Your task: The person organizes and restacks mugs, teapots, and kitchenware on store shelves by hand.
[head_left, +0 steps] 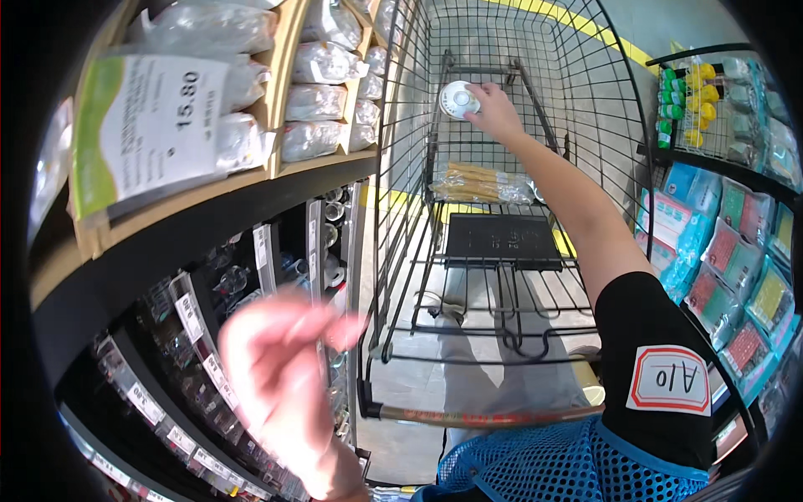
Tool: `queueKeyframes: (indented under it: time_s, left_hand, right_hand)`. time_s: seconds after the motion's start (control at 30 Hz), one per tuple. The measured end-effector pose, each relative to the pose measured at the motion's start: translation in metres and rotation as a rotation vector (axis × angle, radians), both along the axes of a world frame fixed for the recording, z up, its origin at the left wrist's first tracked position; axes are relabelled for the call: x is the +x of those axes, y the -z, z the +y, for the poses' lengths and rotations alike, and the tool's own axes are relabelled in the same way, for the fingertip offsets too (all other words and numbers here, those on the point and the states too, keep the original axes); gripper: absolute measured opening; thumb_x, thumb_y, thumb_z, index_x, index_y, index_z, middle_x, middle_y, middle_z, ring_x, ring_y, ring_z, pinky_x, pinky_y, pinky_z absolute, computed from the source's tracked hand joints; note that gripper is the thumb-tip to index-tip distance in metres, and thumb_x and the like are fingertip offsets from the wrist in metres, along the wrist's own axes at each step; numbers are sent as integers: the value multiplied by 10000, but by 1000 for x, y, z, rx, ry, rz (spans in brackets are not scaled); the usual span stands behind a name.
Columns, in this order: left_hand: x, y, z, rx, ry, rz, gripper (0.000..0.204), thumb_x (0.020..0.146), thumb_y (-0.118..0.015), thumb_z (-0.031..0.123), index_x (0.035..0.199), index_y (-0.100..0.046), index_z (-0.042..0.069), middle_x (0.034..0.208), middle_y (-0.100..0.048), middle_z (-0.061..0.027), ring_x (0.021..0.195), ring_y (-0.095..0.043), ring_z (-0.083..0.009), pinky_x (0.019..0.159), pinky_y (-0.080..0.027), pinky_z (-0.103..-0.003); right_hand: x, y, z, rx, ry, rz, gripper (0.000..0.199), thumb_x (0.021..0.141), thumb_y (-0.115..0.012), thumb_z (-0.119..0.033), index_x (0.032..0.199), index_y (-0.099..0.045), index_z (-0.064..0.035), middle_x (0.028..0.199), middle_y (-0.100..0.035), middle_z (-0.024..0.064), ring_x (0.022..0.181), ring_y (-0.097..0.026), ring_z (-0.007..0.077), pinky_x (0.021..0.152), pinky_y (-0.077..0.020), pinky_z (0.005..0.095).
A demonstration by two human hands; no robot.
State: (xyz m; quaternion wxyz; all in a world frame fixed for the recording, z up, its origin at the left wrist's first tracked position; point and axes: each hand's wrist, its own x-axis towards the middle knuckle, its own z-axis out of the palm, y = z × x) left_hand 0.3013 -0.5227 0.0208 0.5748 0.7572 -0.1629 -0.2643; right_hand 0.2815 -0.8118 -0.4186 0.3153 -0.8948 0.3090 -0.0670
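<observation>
My right hand (pixel 495 110) reaches far into a black wire shopping cart (pixel 401 167) and grips a small round white disc-shaped item (pixel 458 99) near the cart's far end. A clear packet of long yellowish sticks (pixel 481 184) lies on the cart floor below it. My left hand (pixel 280 368), blurred, is raised close to the camera beside the dark lower shelves, its fingers apart and holding nothing.
Wooden shelves on the left hold clear bagged goods (pixel 314 100) and a large price card (pixel 150 117). Dark shelves below carry small glass items (pixel 234 280) with price tags. A rack of colourful packets (pixel 736 251) stands on the right. A yellow floor line (pixel 585 25) runs ahead.
</observation>
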Motion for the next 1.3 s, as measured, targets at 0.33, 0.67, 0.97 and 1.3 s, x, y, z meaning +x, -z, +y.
queueKeyframes:
  time_s: [0.33,0.67,0.97,1.3]
  left_hand:
    - [71,312,-172,763,751,-131,440,785,-544,133,1154,-573,-106,1088,-621,-330,1036,-617,-427,930,-465,-425]
    - [83,425,-216,820,301,489,552,914,-570,348,1314,-405,5,1255,-496,-175,1074,-539,-309,924,-458,-500]
    - [103,494,-221,583,48,526,592,893,-591,301,1367,-342,50,1278,-491,-194,962,-650,-341,803,-533,-479]
    - [91,511,-238,509,-101,439,436,887,-576,106,1265,-410,-32,1106,-593,-219,737,-700,-299,595,-589,-381]
  right_hand:
    - [9,13,-36,-146,-181,-148,466,721,-774,-206,1163,-627,-209,1071,-574,85,1028,-557,298,855,-450,429]
    - [-8,20,-81,975,662,-681,365,918,-460,-254,1131,-563,25,1054,-646,131,1034,-603,290,870,-483,415]
    - [-45,14,-84,1942,419,-992,480,978,-309,-314,1244,-522,25,1202,-587,213,1104,-581,372,901,-520,459]
    - [-49,4,-86,1945,190,-949,632,1009,-226,-481,1290,-496,17,1222,-583,239,1085,-610,357,895,-538,440]
